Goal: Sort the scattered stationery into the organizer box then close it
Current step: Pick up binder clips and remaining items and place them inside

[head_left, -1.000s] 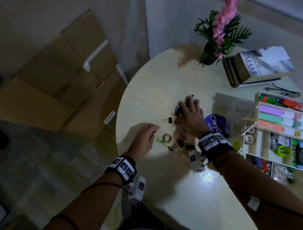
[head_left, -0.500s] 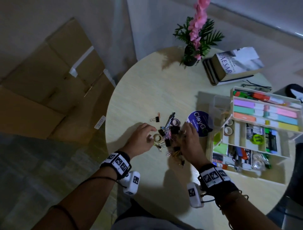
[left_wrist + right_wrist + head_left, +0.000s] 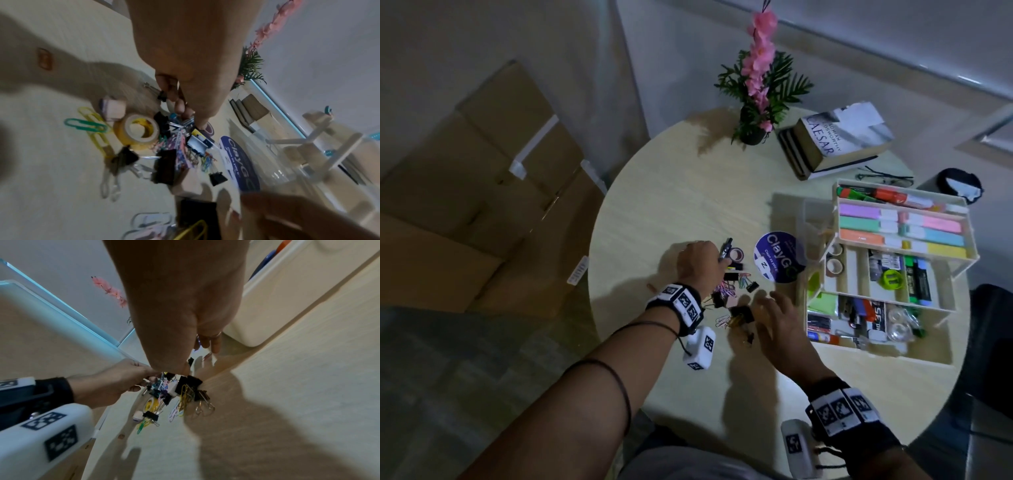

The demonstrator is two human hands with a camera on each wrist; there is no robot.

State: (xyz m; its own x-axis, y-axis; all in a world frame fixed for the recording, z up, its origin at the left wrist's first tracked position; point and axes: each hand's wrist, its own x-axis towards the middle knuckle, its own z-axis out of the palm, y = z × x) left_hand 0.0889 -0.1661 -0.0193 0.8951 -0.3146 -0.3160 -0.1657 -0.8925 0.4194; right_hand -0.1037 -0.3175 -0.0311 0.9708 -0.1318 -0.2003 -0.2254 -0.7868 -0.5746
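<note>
Reaching into the far side of the clutter, the left hand (image 3: pixel 697 263) is curling its fingers around a dark pen (image 3: pixel 725 249) near the middle of the round tabletop (image 3: pixel 688 178); the wrist view shows the fingertips down among the clips, but how firm the hold is cannot be told. Just nearer than that hand, a yellow tape roll (image 3: pixel 137 129) is lying flat, with a white eraser (image 3: pixel 113 108) touching it and green and yellow paper clips (image 3: pixel 88 127) beside it toward the left edge. Black binder clips (image 3: pixel 741 314) and a tangle of coloured paper clips (image 3: pixel 726 291) are lying heaped together between the two hands. A second small tape roll (image 3: pixel 736 254) is sitting just beyond the heap, next to a round blue sticker (image 3: pixel 779 257). The right hand (image 3: pixel 779 325) is hovering over the near part of the heap with fingers spread and relaxed, gripping nothing. Toward the right edge, the organizer (image 3: pixel 893 274) is standing open, its tiered trays fanned out and already carrying highlighters, markers, tape rolls and glue. At the far edge, a potted plant (image 3: pixel 758 92) with pink flowers is standing beside stacked books (image 3: pixel 835 140).
</note>
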